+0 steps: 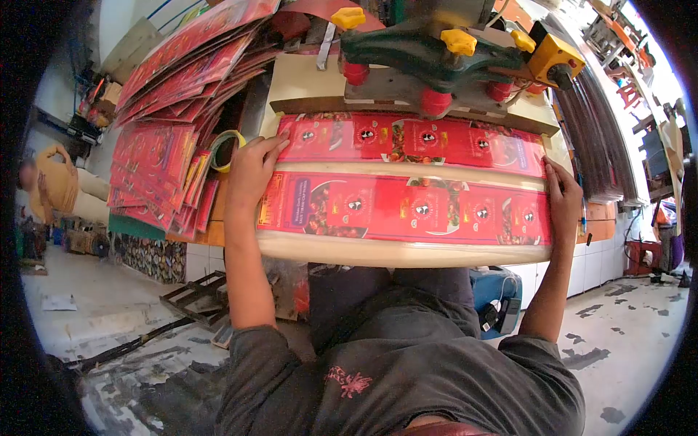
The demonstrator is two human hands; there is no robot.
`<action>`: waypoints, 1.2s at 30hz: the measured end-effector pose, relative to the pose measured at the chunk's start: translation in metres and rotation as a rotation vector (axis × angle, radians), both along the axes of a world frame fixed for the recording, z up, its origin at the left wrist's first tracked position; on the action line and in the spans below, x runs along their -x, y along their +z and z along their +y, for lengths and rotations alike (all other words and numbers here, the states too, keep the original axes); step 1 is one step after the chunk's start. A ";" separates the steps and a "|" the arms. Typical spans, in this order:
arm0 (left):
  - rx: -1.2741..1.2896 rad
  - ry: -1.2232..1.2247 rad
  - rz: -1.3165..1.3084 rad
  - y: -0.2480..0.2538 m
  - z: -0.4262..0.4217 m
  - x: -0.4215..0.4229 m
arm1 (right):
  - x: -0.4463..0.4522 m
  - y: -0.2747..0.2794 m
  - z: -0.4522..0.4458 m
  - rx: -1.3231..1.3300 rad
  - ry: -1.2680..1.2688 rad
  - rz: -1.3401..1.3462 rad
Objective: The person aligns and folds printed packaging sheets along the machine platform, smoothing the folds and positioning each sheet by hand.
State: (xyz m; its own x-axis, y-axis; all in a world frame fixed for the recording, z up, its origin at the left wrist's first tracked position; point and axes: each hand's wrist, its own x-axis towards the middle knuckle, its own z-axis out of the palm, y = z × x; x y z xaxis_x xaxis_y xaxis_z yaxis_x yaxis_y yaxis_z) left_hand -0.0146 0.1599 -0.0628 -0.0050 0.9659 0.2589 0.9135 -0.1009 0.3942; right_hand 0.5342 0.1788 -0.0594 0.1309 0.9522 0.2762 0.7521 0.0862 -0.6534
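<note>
1. On a cream board [407,251] at the bench [214,234] lie a far red strip [452,142] and a near red strip [389,207].
2. The left hand [253,166] is at the far red strip's left end; whether its grip pinches the edge or merely rests there, I cannot tell.
3. The right hand [565,187] is at the opposite end, its grip equally unclear.
4. Beyond stands a dark green machine [407,57]; leftward lie red sheets [154,156] and a tape roll [234,134].

The pale floor [625,363] is dark-patched — white tiles [592,265] at its edge.
</note>
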 end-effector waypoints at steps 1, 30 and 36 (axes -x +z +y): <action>-0.063 -0.023 -0.026 -0.004 0.001 0.001 | -0.001 -0.001 0.000 -0.015 0.010 0.003; -0.061 -0.040 -0.137 -0.001 0.001 -0.003 | -0.005 -0.004 0.000 -0.063 -0.015 0.062; 0.020 0.009 -0.250 -0.003 0.003 -0.002 | -0.010 -0.009 0.001 -0.079 -0.015 0.063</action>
